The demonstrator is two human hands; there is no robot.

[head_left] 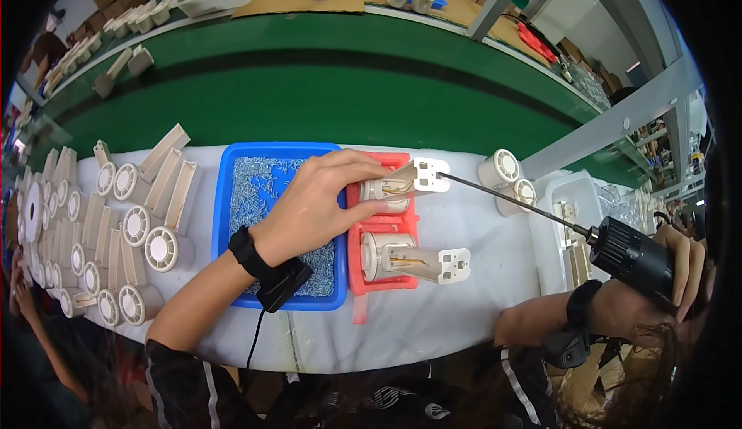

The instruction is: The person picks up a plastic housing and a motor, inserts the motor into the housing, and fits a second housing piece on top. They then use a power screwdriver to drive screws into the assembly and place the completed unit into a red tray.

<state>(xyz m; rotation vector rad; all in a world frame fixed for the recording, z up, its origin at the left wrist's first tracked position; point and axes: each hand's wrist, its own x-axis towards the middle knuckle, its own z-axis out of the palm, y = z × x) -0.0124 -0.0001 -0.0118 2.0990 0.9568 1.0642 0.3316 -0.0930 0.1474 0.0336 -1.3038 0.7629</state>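
Note:
My left hand (321, 201) is closed around the body of a cream plastic housing (400, 185) that lies in the upper slot of a red holder (356, 245). A second cream housing (390, 259), with wires showing inside, rests in the lower slot. Both have a flat white plate with holes at their right end. My right hand (680, 267) grips a black electric screwdriver (634, 255). Its long thin bit reaches left, and the tip meets the upper housing's end plate. Whether a screw sits at the tip is too small to tell.
Left of the holder, a blue tray (340, 290) contains many small screws. Many cream housings (143, 228) crowd the table's left side. Two round cream parts (502, 168) and a white bin (547, 247) stand right. Beyond runs a green conveyor belt (309, 89); a grey metal post (610, 112) rises at right.

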